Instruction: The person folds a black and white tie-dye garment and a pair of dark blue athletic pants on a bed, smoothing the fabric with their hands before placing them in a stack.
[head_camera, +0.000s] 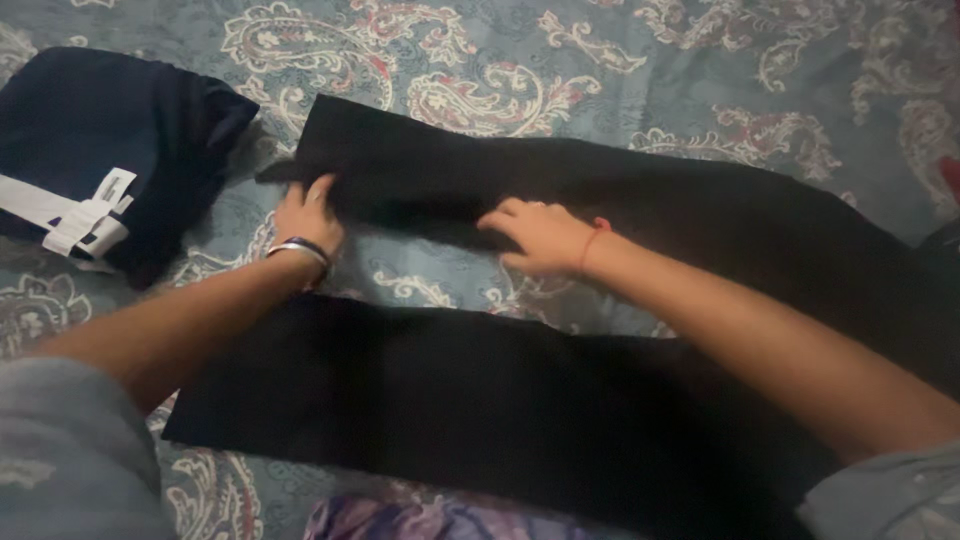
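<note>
A pair of black trousers (480, 400) lies flat on a blue paisley bedspread (620, 80), its two legs spread apart with a gap between them. My left hand (305, 217), with a metal bangle at the wrist, rests on the near edge of the far trouser leg (600, 190) close to its hem end. My right hand (540, 237), a red thread around its wrist, lies palm down on the same edge further right, fingers pressing the cloth. Whether either hand pinches the fabric is hidden by the dark cloth.
A folded dark navy garment (100, 150) with white straps or labels (80, 215) sits at the left on the bedspread. A purple patterned cloth (420, 520) shows at the bottom edge. Grey sleeves cover my upper arms.
</note>
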